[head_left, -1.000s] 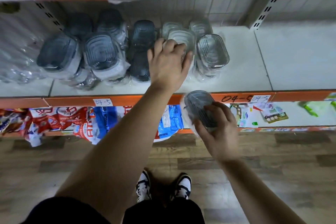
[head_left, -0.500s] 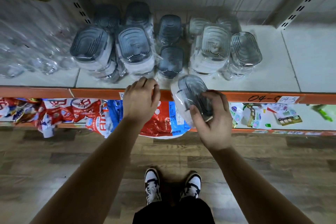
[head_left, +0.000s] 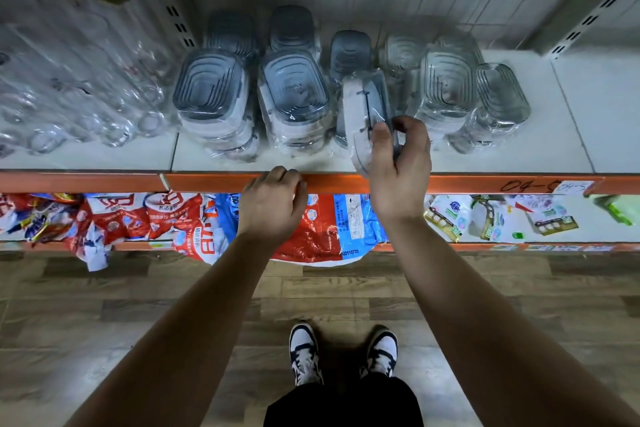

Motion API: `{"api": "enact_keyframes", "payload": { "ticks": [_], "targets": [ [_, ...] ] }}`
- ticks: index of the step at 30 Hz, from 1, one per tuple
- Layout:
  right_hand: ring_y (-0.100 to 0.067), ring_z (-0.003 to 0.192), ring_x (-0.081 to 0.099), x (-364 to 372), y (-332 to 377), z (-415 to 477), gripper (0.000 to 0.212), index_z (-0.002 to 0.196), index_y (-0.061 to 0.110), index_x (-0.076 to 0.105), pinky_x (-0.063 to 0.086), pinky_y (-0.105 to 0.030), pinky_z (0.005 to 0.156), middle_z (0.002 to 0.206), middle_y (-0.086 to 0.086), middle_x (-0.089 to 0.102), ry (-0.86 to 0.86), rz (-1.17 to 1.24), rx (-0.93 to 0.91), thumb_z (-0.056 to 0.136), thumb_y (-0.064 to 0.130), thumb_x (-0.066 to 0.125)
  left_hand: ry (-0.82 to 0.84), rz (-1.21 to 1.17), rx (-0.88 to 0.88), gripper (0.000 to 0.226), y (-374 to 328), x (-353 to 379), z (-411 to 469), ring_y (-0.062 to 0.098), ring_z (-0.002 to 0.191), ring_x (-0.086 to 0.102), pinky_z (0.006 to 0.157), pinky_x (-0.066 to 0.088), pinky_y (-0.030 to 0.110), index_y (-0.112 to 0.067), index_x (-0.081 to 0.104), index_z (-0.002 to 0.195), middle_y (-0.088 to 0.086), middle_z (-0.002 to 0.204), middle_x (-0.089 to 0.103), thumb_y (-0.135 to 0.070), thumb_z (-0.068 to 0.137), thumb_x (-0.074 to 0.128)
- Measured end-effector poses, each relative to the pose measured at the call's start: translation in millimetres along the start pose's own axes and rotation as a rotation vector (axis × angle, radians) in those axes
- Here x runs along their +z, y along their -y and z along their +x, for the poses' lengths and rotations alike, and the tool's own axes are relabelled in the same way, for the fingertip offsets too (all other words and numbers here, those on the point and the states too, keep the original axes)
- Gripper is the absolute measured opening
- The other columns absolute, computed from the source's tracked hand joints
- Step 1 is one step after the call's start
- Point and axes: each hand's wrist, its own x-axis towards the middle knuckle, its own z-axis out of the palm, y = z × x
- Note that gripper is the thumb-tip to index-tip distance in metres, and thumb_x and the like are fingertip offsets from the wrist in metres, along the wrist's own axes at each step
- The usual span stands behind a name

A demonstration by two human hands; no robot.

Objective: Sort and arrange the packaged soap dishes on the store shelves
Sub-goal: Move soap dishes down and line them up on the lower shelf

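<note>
the right hand (head_left: 398,170) is gripping a wrapped dish (head_left: 365,104), thumb on the near side and fingers curled round the far edge. it is holding the dish tipped on its edge over the front of the shelf (head_left: 104,158).

a second ago this dish was hanging below the orange lip (head_left: 86,182). now it is up at shelf level, in the gap between the dark stacks (head_left: 294,90) and the clear stacks (head_left: 446,87), in front of a lone dark pile (head_left: 349,50) at the back. whether its lower edge is touching the shelf i cannot tell.

the left hand (head_left: 272,204), which was reaching up onto the clear stacks, is now waiting at the lip with fingers loosely curled, holding nothing.

this suggests the tidying of the clear stacks is over and the placing is under way. the dish is looking dark-lidded, so it is probably heading for the middle column. it is still needing to be laid flat and let go, and the slippery wrap is likely making it prone to slide if it is set down crooked.
</note>
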Motion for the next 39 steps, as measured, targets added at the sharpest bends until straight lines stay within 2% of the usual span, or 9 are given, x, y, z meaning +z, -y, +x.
{"api": "enact_keyframes", "payload": {
  "ticks": [4, 7, 14, 19, 23, 25, 30, 36, 39],
  "targets": [
    [-0.019, 0.105, 0.055, 9, 5, 1, 0.062, 0.117, 0.003, 0.056, 0.036, -0.008, 0.081, 0.114, -0.010, 0.062, 0.003, -0.020, -0.018, 0.088, 0.055, 0.040, 0.022, -0.005, 0.026, 0.040, 6, 0, -2, 0.027, 0.071, 0.061, 0.061, 0.041, 0.030, -0.011, 0.068, 0.090, 0.006, 0.084, 0.065, -0.034, 0.093, 0.035],
    [-0.018, 0.102, 0.056, 13, 5, -4, 0.060, 0.117, 0.004, 0.057, 0.035, -0.006, 0.079, 0.112, -0.010, 0.063, 0.019, -0.021, -0.003, 0.088, 0.054, 0.042, 0.034, -0.011, 0.035, 0.041, 10, -1, -3, 0.027, 0.073, 0.061, 0.062, 0.042, 0.030, -0.012, 0.068, 0.091, 0.006, 0.085, 0.065, -0.035, 0.093, 0.034],
    [-0.025, 0.095, 0.063, 14, 6, -6, 0.056, 0.113, 0.008, 0.060, 0.050, -0.036, 0.083, 0.102, -0.008, 0.069, 0.008, -0.029, 0.001, 0.088, 0.055, 0.044, 0.027, -0.041, 0.040, 0.039, 17, 3, -4, 0.027, 0.075, 0.062, 0.063, 0.046, 0.032, -0.012, 0.068, 0.090, 0.005, 0.086, 0.066, -0.034, 0.091, 0.036],
    [-0.012, 0.096, 0.053, 12, 7, -1, 0.050, 0.114, -0.002, 0.059, 0.035, -0.003, 0.081, 0.110, -0.014, 0.063, -0.097, -0.129, -0.115, 0.092, 0.043, 0.050, 0.037, -0.051, 0.040, 0.037, 20, 9, -9, 0.027, 0.074, 0.061, 0.063, 0.044, 0.031, -0.013, 0.067, 0.090, 0.004, 0.089, 0.065, -0.033, 0.090, 0.036],
    [-0.028, 0.102, 0.054, 19, 5, 4, 0.043, 0.112, 0.000, 0.056, 0.043, -0.033, 0.089, 0.113, -0.014, 0.056, -0.115, -0.212, -0.148, 0.091, 0.037, 0.057, 0.041, -0.046, 0.042, 0.038, 21, 12, -11, 0.027, 0.073, 0.061, 0.063, 0.044, 0.031, -0.013, 0.067, 0.092, 0.005, 0.089, 0.064, -0.032, 0.091, 0.034],
    [-0.033, 0.101, 0.055, 23, 3, 6, 0.042, 0.112, 0.001, 0.057, 0.044, -0.039, 0.090, 0.114, -0.015, 0.055, -0.112, -0.267, -0.156, 0.090, 0.037, 0.060, 0.045, -0.050, 0.049, 0.038, 21, 14, -12, 0.027, 0.073, 0.062, 0.063, 0.045, 0.031, -0.012, 0.067, 0.093, 0.005, 0.087, 0.066, -0.031, 0.091, 0.035],
    [-0.037, 0.101, 0.055, 33, 1, 17, 0.040, 0.110, 0.002, 0.058, 0.042, -0.043, 0.092, 0.111, -0.016, 0.057, -0.136, -0.377, -0.184, 0.089, 0.037, 0.060, 0.034, -0.041, 0.066, 0.030, 22, 19, -12, 0.028, 0.074, 0.063, 0.063, 0.047, 0.032, -0.009, 0.068, 0.095, 0.007, 0.091, 0.069, -0.025, 0.092, 0.043],
    [-0.034, 0.102, 0.055, 36, -7, 18, 0.039, 0.114, 0.002, 0.056, 0.041, -0.034, 0.083, 0.117, -0.014, 0.057, -0.201, -0.241, -0.071, 0.095, 0.036, 0.055, 0.012, -0.051, 0.056, 0.013, 22, 25, -10, 0.027, 0.073, 0.062, 0.062, 0.042, 0.030, -0.010, 0.066, 0.091, 0.007, 0.088, 0.067, -0.018, 0.092, 0.056],
    [-0.035, 0.102, 0.055, 35, -14, 17, 0.041, 0.114, 0.000, 0.056, 0.042, -0.038, 0.087, 0.117, -0.015, 0.057, -0.191, -0.298, -0.101, 0.095, 0.037, 0.053, 0.017, -0.061, 0.064, 0.009, 22, 27, -9, 0.027, 0.073, 0.062, 0.062, 0.042, 0.030, -0.010, 0.065, 0.090, 0.006, 0.087, 0.066, -0.017, 0.090, 0.060]
  ]
}}
